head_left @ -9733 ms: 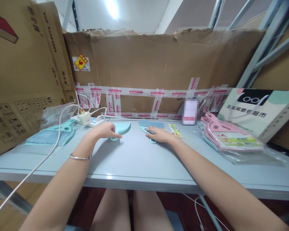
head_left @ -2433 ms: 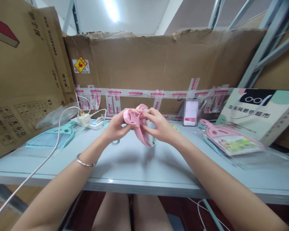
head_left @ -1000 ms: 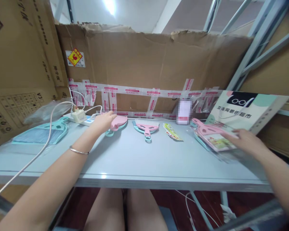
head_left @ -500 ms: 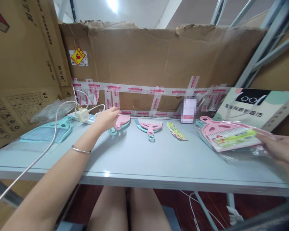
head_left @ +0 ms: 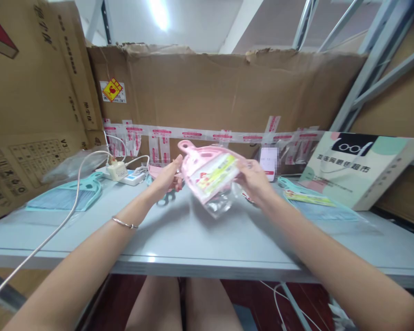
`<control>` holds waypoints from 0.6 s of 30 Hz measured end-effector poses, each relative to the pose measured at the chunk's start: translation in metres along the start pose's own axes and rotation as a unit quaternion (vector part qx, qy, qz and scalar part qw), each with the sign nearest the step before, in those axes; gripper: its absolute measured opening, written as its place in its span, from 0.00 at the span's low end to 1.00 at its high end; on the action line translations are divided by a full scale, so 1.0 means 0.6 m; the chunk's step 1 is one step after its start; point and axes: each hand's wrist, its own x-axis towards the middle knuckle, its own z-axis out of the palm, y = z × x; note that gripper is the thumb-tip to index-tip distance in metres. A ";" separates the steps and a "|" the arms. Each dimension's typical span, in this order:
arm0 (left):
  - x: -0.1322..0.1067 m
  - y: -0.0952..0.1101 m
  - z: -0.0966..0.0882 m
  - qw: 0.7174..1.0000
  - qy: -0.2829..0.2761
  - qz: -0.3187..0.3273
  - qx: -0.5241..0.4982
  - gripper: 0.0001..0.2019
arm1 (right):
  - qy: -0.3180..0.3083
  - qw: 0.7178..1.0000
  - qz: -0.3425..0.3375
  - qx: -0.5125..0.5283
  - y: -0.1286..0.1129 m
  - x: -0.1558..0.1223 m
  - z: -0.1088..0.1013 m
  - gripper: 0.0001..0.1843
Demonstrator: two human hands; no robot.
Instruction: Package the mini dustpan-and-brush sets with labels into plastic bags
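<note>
A pink dustpan-and-brush set in a clear plastic bag [head_left: 210,172] is held up above the middle of the grey table [head_left: 200,239]. My right hand [head_left: 253,181] grips its right side. My left hand [head_left: 167,177] touches its left edge by the handle, fingers curled. Behind the bag, a loose pink dustpan [head_left: 155,171] lies on the table, mostly hidden. A teal packaged set [head_left: 310,200] rests at the right, where the pink one lay.
A teal packaged set [head_left: 67,195] lies at the left. A white power strip with plug [head_left: 122,174] and cable [head_left: 48,234] sits behind it. Taped cardboard walls [head_left: 227,92] close the back and left. A printed box [head_left: 362,165] stands right, a blurred card [head_left: 269,161] at the back.
My right hand lifted the bagged pink set off the right-hand pile and carried it left to the middle. My left hand left the loose pink dustpan and met the bag.
</note>
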 end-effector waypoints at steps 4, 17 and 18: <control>0.007 -0.016 -0.020 0.993 0.105 0.044 -0.019 0.17 | -0.008 0.997 -0.031 -0.066 0.042 -0.016 0.054 0.23; 0.013 -0.038 -0.012 0.947 0.216 0.232 0.054 0.11 | -0.151 0.974 0.166 0.006 0.074 -0.067 0.071 0.08; 0.016 -0.039 -0.015 0.942 0.227 0.239 0.056 0.11 | -0.149 0.975 0.164 -0.005 0.070 -0.060 0.067 0.07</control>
